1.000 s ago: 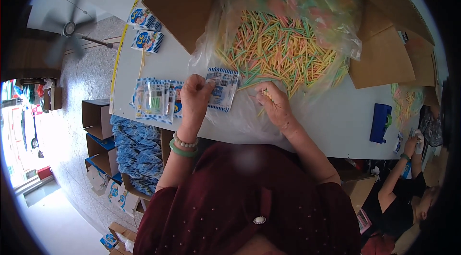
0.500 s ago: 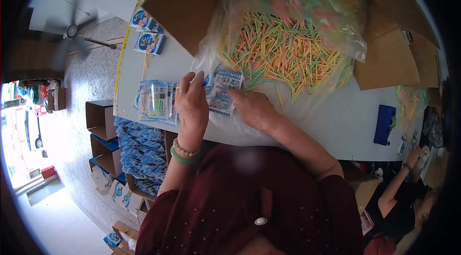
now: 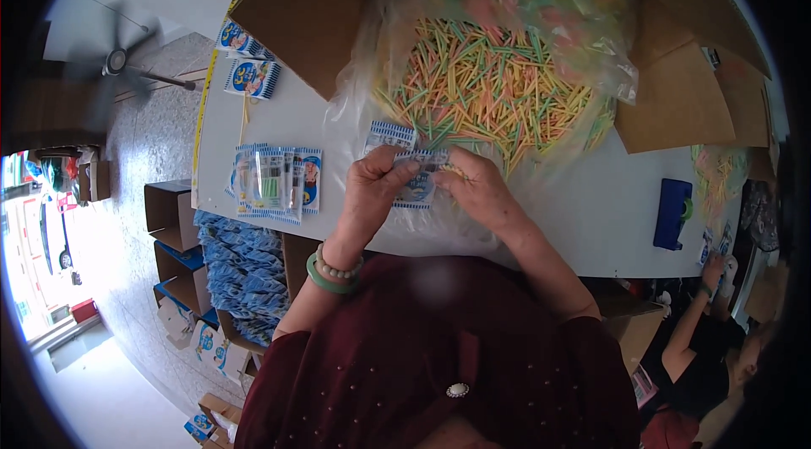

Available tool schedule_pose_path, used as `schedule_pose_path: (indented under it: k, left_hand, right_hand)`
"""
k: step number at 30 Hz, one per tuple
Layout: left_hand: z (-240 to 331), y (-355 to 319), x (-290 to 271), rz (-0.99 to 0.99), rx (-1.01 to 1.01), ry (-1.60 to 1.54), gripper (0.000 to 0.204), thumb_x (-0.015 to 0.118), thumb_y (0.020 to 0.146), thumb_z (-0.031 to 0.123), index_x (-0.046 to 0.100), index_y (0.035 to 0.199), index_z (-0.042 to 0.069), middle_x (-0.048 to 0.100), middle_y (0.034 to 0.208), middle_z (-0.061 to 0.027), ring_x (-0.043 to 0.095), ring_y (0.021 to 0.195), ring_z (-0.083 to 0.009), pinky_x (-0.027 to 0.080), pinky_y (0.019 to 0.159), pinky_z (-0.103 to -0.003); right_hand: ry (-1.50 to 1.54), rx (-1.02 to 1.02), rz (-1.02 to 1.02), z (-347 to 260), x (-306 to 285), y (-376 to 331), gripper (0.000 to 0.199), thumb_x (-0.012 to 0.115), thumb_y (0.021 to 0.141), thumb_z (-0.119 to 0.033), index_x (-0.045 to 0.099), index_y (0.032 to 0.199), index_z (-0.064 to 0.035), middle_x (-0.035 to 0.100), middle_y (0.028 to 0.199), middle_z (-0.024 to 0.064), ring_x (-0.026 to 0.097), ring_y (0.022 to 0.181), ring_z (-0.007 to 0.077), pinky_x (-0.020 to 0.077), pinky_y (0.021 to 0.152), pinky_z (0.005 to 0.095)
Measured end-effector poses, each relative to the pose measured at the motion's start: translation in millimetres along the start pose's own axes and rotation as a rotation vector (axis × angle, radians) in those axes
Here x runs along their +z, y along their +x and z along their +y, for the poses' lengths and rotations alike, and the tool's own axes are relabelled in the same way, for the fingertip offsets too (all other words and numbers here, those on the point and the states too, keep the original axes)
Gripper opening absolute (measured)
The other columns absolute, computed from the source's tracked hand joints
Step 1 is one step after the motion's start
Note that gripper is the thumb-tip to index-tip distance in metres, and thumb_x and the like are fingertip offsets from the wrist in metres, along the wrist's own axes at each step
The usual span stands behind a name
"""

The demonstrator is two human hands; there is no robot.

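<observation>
My left hand (image 3: 372,194), with a bead bracelet and a green bangle at its wrist, pinches the left side of a small clear-and-blue plastic packet (image 3: 416,192). My right hand (image 3: 483,195) grips the packet's right upper edge, thumb and fingers closed. Something thin and yellowish shows by the right fingertips, too small to make out. Just behind the left fingers lies another blue-striped packet (image 3: 390,136). Beyond both hands, a heap of thin pastel sticks (image 3: 498,86) spills from a clear plastic bag (image 3: 355,107) on the table.
Left of my hands is a stack of clear packets (image 3: 274,183); wrapped blue packs (image 3: 252,77) sit farther back. A box of blue packets (image 3: 245,272) stands below the table's left edge. Cardboard flaps (image 3: 300,18) frame the heap. A blue tape dispenser (image 3: 673,214) and a co-worker (image 3: 701,356) are at right.
My left hand has moved right, away from the packet stack, and both hands now meet on one packet. The co-worker's hand has shifted slightly left.
</observation>
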State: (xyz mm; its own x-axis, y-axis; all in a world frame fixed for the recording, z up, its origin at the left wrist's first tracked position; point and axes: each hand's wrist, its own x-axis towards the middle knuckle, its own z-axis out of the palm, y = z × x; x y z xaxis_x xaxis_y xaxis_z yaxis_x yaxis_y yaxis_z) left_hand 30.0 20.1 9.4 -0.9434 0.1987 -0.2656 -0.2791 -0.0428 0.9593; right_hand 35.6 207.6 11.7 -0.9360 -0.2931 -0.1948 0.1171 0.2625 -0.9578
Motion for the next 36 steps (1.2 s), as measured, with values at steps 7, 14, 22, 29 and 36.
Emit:
schedule_pose_path:
  k: [7, 14, 22, 29, 36]
  left_hand:
    - [8.6, -0.6, 8.7, 0.008, 0.045, 0.055, 0.03, 0.071, 0.077, -0.003, 0.046, 0.064, 0.007, 0.039, 0.065, 0.0074, 0.035, 0.064, -0.003, 0.034, 0.056, -0.022]
    - [-5.7, 0.8, 2.4, -0.018, 0.24, 0.252, 0.015, 0.07, 0.078, 0.0, 0.056, 0.074, -0.003, 0.048, 0.064, -0.0021, 0.044, 0.062, -0.0102, 0.038, 0.057, -0.027]
    - [2.6, -9.9, -0.6, 0.037, 0.143, 0.206, 0.009, 0.07, 0.077, -0.004, 0.062, 0.074, -0.003, 0.051, 0.066, -0.0009, 0.047, 0.061, -0.009, 0.039, 0.055, -0.025]
    - [13.1, -9.8, 6.2, -0.011, 0.196, 0.289, 0.018, 0.07, 0.078, -0.002, 0.057, 0.066, 0.0, 0.051, 0.066, 0.0011, 0.048, 0.056, -0.0052, 0.039, 0.049, -0.021]
    - [23.6, -11.4, 21.1, -0.051, 0.003, 0.194, 0.017, 0.073, 0.076, 0.001, 0.059, 0.069, -0.001, 0.05, 0.06, 0.0001, 0.043, 0.049, -0.0063, 0.035, 0.044, -0.025]
  right_hand:
    - [-0.019, -0.243, 0.006, -8.4, -10.4, 4.5, 0.019, 0.06, 0.087, -0.008, 0.055, 0.104, -0.0017, 0.056, 0.073, 0.0061, 0.053, 0.067, 0.0126, 0.0443, 0.062, 0.0285]
    - [0.08, -0.056, 0.029, 3.3, -3.4, 0.9, 0.013, 0.059, 0.09, -0.008, 0.054, 0.099, -0.0015, 0.048, 0.07, 0.0019, 0.047, 0.065, 0.0079, 0.0407, 0.059, 0.0241]
    - [-0.328, -0.359, 0.191, 38.0, -4.1, -5.4, 0.006, 0.054, 0.093, -0.009, 0.053, 0.093, -0.0031, 0.063, 0.082, 0.0056, 0.061, 0.073, 0.0154, 0.0472, 0.066, 0.0328]
    - [0.581, -0.314, 0.344, -32.8, -28.5, -0.9, 0.015, 0.045, 0.098, -0.02, 0.043, 0.097, -0.0049, 0.064, 0.08, 0.0138, 0.065, 0.075, 0.0264, 0.0507, 0.08, 0.0401]
    - [0.679, -0.441, 0.277, -51.3, -2.3, 17.3, 0.015, 0.04, 0.1, -0.022, 0.04, 0.099, -0.0077, 0.065, 0.077, 0.0125, 0.067, 0.081, 0.0271, 0.0381, 0.1, 0.0473]
